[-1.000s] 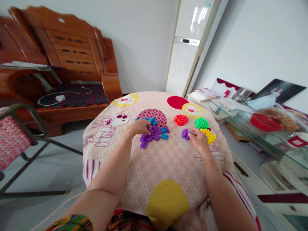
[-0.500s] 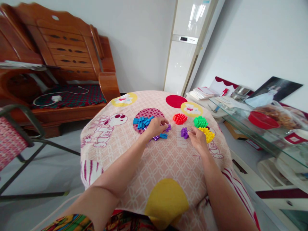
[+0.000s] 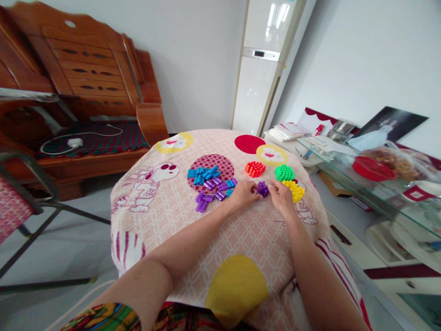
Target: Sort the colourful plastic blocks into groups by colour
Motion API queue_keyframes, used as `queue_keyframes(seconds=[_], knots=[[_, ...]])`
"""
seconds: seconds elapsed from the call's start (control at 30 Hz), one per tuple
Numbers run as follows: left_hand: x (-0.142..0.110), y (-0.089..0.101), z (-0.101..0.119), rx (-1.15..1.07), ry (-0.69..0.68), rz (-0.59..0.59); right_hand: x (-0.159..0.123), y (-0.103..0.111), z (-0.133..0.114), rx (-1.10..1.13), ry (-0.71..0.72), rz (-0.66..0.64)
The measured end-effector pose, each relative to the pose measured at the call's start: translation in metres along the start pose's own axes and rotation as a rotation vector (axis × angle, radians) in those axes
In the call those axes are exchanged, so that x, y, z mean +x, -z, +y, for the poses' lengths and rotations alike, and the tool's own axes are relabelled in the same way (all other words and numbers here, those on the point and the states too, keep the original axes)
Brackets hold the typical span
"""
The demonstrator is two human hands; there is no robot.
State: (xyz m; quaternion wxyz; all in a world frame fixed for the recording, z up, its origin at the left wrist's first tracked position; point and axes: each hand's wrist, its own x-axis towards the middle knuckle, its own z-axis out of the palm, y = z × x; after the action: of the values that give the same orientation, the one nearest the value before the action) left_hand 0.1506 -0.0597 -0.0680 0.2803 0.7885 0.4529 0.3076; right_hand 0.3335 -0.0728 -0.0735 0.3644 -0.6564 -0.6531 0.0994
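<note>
A small cluster of upright purple plastic pieces (image 3: 262,189) stands on the cloth between my two hands. My left hand (image 3: 245,195) reaches its left side, fingers curled and closed at a purple piece that they mostly hide. On the right, my right hand (image 3: 281,198) has its bent fingertips pressed against the cluster's edge. Left of my hands lie loose purple pieces (image 3: 206,200) and loose blue pieces (image 3: 204,174). Beyond and beside the right hand are a red cluster (image 3: 255,169), a green cluster (image 3: 284,173) and a yellow cluster (image 3: 295,191).
A patterned cloth covers the round table (image 3: 193,248). A glass shelf (image 3: 344,172) with a red bowl (image 3: 374,168) and papers runs along the right. A wooden bench (image 3: 93,87) and a chair (image 3: 20,197) stand at the left.
My left hand has moved right, from the loose pieces to the purple cluster, uncovering more loose purple pieces. My right hand stays beside the cluster. The view has shifted slightly.
</note>
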Motion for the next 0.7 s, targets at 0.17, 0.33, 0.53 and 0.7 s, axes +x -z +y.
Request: queue_keyframes(seconds=[0.17, 0.33, 0.53, 0.7], knots=[[-0.005, -0.005, 0.000, -0.070, 0.026, -0.003, -0.001, 0.001, -0.004, 0.005, 0.007, 0.012], [-0.006, -0.013, 0.000, -0.141, 0.071, 0.049, -0.001, 0.002, -0.007, 0.001, -0.007, -0.010], [-0.005, -0.016, 0.003, -0.197, 0.146, 0.086, 0.000, -0.001, 0.000, 0.012, 0.025, -0.006], [-0.008, -0.012, 0.007, -0.196, 0.210, 0.014, 0.000, -0.001, 0.000, 0.017, 0.037, 0.001]])
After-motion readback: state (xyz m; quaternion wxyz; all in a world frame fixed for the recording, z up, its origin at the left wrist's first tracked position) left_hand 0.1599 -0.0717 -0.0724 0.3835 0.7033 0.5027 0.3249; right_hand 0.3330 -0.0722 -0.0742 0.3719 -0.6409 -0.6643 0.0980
